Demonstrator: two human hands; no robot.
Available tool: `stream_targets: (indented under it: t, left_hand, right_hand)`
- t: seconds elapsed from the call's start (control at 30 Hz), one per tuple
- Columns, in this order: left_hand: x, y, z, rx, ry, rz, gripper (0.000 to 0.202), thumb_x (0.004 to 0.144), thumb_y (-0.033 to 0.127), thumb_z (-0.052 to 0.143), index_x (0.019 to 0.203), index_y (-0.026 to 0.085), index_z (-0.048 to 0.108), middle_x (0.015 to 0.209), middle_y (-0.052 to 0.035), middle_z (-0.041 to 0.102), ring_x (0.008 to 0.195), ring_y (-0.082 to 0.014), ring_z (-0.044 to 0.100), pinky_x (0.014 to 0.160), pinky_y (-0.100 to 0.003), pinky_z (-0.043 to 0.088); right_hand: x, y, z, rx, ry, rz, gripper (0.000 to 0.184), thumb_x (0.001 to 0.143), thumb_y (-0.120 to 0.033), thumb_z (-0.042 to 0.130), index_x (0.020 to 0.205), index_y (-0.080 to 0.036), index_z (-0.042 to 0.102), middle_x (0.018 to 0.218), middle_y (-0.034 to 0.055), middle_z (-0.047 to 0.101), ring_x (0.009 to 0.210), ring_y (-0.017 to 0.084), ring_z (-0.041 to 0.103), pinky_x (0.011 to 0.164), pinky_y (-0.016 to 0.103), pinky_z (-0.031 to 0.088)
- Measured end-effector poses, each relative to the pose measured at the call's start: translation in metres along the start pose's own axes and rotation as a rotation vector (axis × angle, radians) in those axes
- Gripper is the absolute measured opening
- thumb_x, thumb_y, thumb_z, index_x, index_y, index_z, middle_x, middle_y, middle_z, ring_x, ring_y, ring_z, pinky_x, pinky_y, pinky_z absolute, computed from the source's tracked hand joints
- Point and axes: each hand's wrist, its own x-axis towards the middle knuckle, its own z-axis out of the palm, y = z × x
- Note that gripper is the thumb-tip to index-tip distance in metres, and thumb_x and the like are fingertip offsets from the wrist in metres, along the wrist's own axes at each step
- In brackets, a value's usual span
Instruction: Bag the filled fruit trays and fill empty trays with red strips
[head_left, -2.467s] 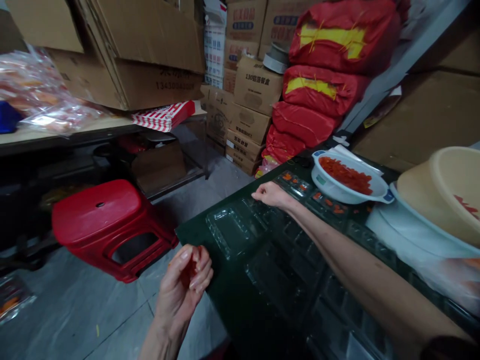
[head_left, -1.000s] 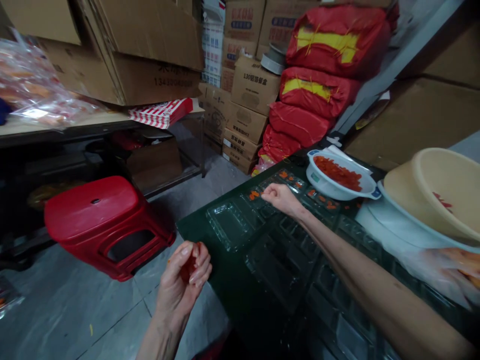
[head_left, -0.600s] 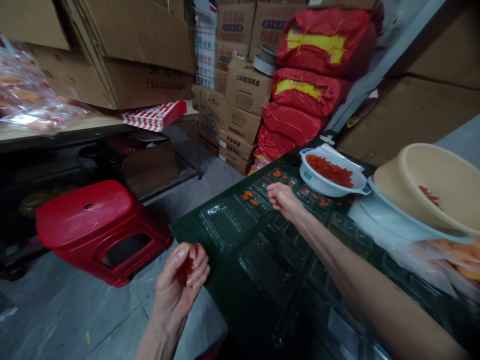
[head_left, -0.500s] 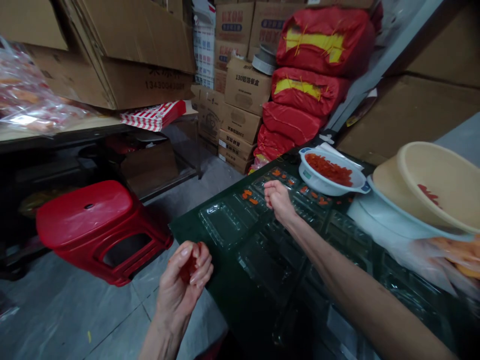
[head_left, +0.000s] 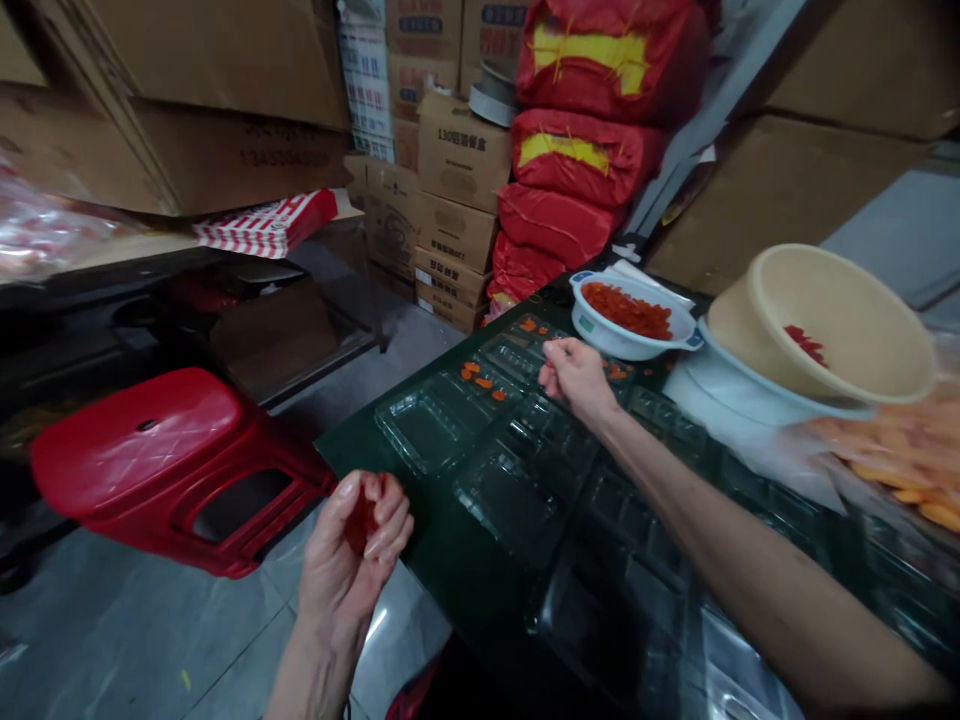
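My left hand is held palm up off the table's near left edge, its fingers curled around orange-red pieces that show between them. My right hand hovers over clear plastic trays with its fingers pinched together; whether they hold anything is hidden. Just left of it, several orange pieces lie in one compartment of an opened clear tray. More orange pieces sit to its right. Beyond the right hand stands a white basin heaped with orange-red pieces.
Clear trays cover much of the dark green table. Cream bowls and a plastic bag of orange pieces are at right. A red stool stands left; cartons and red bundles are stacked behind.
My right hand has shifted right across the trays, away from the orange pieces on its left. My left hand stays curled. The whole view has turned slightly.
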Motion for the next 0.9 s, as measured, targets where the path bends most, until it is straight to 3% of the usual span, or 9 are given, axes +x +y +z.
stream_targets:
  t: [0.13,0.27,0.37,0.5,0.63,0.77,0.83,0.9]
  left_hand:
    - [0.0,-0.008,0.011,-0.021,-0.042,-0.05,0.019,0.077,0.027,0.059,0.065,0.014,0.053,0.057,0.0037,0.041,0.038,-0.0011,0.03,0.036,-0.013,0.031]
    - [0.001,-0.022,0.024,-0.026,-0.093,-0.116,0.018,0.078,0.028,0.058,0.066,0.014,0.053,0.058,0.0032,0.041,0.039,-0.0011,0.029,0.038,-0.014,0.031]
    - [0.0,-0.03,0.031,-0.027,-0.115,-0.138,0.018,0.077,0.028,0.057,0.067,0.014,0.052,0.059,0.0031,0.041,0.039,-0.0009,0.028,0.038,-0.014,0.03]
    - [-0.002,-0.032,0.033,-0.02,-0.119,-0.119,0.018,0.077,0.029,0.058,0.067,0.015,0.052,0.06,0.0031,0.041,0.039,-0.0008,0.026,0.038,-0.013,0.028]
    - [-0.004,-0.028,0.031,-0.013,-0.103,-0.095,0.019,0.076,0.029,0.059,0.066,0.014,0.052,0.06,0.0032,0.04,0.04,-0.0008,0.026,0.038,-0.013,0.029]
    - [-0.004,-0.026,0.028,-0.017,-0.087,-0.085,0.018,0.078,0.029,0.057,0.068,0.015,0.051,0.06,0.0034,0.039,0.039,-0.0008,0.025,0.038,-0.013,0.027]
    - [-0.004,-0.026,0.029,-0.028,-0.078,-0.087,0.017,0.078,0.028,0.056,0.069,0.015,0.051,0.061,0.0033,0.04,0.04,-0.0007,0.026,0.038,-0.014,0.029]
    - [-0.004,-0.027,0.032,-0.045,-0.083,-0.095,0.017,0.078,0.028,0.056,0.069,0.015,0.051,0.062,0.0033,0.041,0.039,-0.0004,0.027,0.038,-0.013,0.029]
  right_hand:
    - [-0.02,0.003,-0.041,-0.204,-0.048,-0.024,0.027,0.072,-0.037,0.056,0.055,-0.018,0.047,0.04,-0.0074,0.037,0.038,0.005,0.028,0.042,0.021,0.021]
    - [-0.038,0.019,-0.051,-0.345,-0.154,-0.045,0.019,0.064,-0.027,0.06,0.05,-0.018,0.051,0.044,-0.0054,0.044,0.045,0.008,0.036,0.047,0.023,0.026]
    - [-0.04,0.025,-0.04,-0.397,-0.16,-0.078,0.013,0.066,-0.025,0.058,0.056,-0.018,0.053,0.05,-0.0044,0.048,0.049,0.01,0.041,0.051,0.024,0.029]
    - [-0.032,0.016,-0.011,-0.409,-0.143,-0.102,0.015,0.073,-0.033,0.056,0.067,-0.02,0.052,0.049,-0.0061,0.044,0.048,0.011,0.04,0.05,0.023,0.029]
    - [-0.011,0.01,0.02,-0.449,-0.155,-0.085,0.018,0.066,-0.029,0.065,0.06,-0.021,0.05,0.05,-0.0063,0.044,0.052,0.011,0.042,0.053,0.023,0.029]
    - [0.004,0.011,0.031,-0.434,-0.169,-0.003,0.017,0.061,-0.025,0.07,0.06,-0.02,0.054,0.05,-0.0058,0.044,0.054,0.012,0.044,0.055,0.024,0.031]
    - [-0.006,0.007,0.03,-0.375,-0.177,0.027,0.015,0.066,-0.029,0.068,0.075,-0.02,0.059,0.053,-0.0051,0.047,0.055,0.013,0.046,0.055,0.024,0.034]
    - [-0.031,-0.001,0.029,-0.293,-0.202,0.052,0.022,0.079,-0.038,0.054,0.092,-0.019,0.059,0.06,-0.0027,0.052,0.055,0.012,0.05,0.052,0.024,0.037]
